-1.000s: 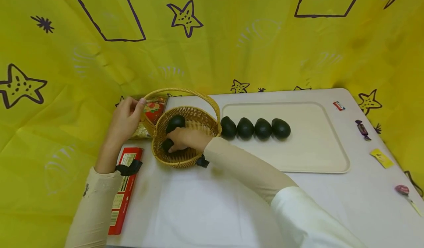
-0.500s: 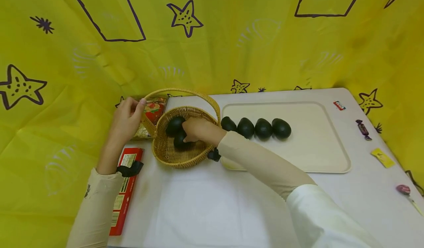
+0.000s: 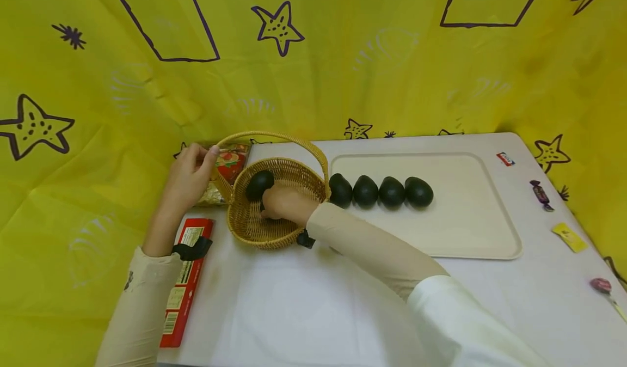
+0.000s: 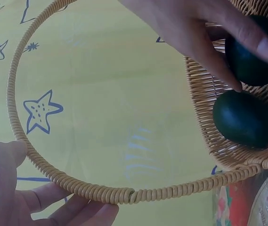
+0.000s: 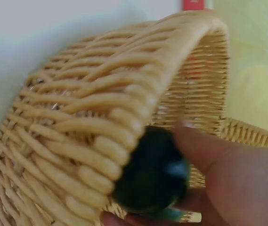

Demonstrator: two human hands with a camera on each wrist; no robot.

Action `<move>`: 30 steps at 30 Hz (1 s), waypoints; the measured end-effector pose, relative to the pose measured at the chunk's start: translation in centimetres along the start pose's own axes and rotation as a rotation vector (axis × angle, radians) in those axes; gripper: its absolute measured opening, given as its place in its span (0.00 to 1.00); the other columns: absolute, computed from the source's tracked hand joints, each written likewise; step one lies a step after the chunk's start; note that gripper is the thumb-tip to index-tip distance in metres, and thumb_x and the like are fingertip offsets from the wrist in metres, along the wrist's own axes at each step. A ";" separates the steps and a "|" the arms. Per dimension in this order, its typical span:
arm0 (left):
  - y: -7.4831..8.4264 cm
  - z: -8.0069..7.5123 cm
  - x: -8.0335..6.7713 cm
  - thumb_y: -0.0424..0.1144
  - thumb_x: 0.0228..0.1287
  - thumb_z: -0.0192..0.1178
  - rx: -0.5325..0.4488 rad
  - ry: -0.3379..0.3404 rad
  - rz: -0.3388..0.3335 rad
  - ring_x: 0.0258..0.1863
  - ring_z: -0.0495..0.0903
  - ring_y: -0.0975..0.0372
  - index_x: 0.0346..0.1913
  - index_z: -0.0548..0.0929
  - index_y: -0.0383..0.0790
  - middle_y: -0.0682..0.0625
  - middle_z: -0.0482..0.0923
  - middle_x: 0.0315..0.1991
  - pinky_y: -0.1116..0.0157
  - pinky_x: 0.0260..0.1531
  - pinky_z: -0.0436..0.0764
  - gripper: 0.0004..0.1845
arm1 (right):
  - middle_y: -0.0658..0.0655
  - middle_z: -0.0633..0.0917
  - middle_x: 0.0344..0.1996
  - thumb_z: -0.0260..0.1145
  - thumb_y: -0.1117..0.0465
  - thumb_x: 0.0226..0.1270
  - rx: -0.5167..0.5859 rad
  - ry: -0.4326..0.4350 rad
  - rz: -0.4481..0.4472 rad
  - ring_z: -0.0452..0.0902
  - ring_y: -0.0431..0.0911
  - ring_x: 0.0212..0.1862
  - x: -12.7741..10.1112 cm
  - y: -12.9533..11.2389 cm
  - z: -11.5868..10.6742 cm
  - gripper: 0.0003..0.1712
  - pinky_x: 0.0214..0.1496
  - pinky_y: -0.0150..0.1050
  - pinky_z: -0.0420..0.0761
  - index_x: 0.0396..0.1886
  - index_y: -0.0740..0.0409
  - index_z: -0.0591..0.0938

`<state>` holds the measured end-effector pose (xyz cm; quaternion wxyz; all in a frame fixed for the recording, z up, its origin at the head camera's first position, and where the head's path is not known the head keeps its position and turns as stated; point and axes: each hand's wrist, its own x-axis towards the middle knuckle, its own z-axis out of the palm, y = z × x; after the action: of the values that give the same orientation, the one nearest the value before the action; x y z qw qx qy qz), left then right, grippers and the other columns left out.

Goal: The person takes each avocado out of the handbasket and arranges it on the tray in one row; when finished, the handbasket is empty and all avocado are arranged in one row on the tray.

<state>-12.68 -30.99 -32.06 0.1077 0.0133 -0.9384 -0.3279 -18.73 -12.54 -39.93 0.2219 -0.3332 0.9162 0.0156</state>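
A woven basket (image 3: 245, 222) stands left of the middle of the table, its arched handle (image 3: 305, 144) raised. My left hand (image 3: 188, 177) holds the handle at its left side, thumb and fingers round it. Inside the basket my right hand (image 3: 289, 202) grips a dark green avocado (image 5: 150, 172), which it mostly covers in the head view. A second avocado (image 3: 260, 184) lies by the basket's back left wall. In the left wrist view, the right fingertips reach close to this other avocado (image 4: 244, 117).
Right of the basket, several avocados (image 3: 365, 193) sit in a row on a cream tray (image 3: 455, 231). A red box (image 3: 188, 280) lies at left; a shiny food packet (image 3: 230, 160) is behind the left hand. Wrapped sweets (image 3: 541, 195) and a lollipop (image 3: 601, 286) line the right edge.
Within the basket, my right hand shifted with the avocado from the left side towards the right and back, then slightly left and forward again. My left hand stays on the handle.
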 end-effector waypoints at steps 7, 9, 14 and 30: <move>0.1 0.3 0.1 0.59 0.85 0.44 -0.014 0.024 0.029 0.43 0.70 0.47 0.45 0.73 0.30 0.35 0.72 0.45 0.53 0.43 0.68 0.30 | 0.66 0.61 0.82 0.68 0.43 0.76 0.059 -0.030 -0.078 0.62 0.56 0.80 -0.1 1.1 0.1 0.45 0.76 0.51 0.71 0.83 0.57 0.62; 0.1 0.2 0.1 0.59 0.85 0.44 -0.016 0.024 0.031 0.43 0.70 0.47 0.44 0.73 0.31 0.35 0.73 0.44 0.53 0.42 0.68 0.29 | 0.65 0.62 0.81 0.67 0.42 0.77 0.055 -0.036 -0.091 0.64 0.56 0.79 -0.1 1.4 0.0 0.41 0.76 0.50 0.72 0.80 0.57 0.68; 0.2 0.2 0.0 0.60 0.85 0.44 -0.019 0.017 0.019 0.46 0.72 0.45 0.45 0.73 0.31 0.35 0.73 0.48 0.52 0.45 0.68 0.30 | 0.64 0.67 0.79 0.71 0.41 0.73 0.041 -0.063 -0.108 0.64 0.56 0.79 -0.1 1.9 -0.4 0.37 0.76 0.48 0.71 0.73 0.57 0.76; 0.0 0.1 0.0 0.60 0.85 0.42 -0.006 -0.006 0.015 0.45 0.69 0.48 0.48 0.73 0.31 0.36 0.71 0.47 0.53 0.42 0.67 0.30 | 0.60 0.79 0.69 0.74 0.50 0.72 -0.006 -0.043 -0.170 0.77 0.49 0.68 -0.4 1.6 -0.1 0.36 0.67 0.40 0.78 0.73 0.60 0.75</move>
<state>-12.72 -30.94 -32.15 0.1074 0.0051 -0.9378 -0.3300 -19.50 -11.08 -39.84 0.2409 -0.4101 0.8796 0.0068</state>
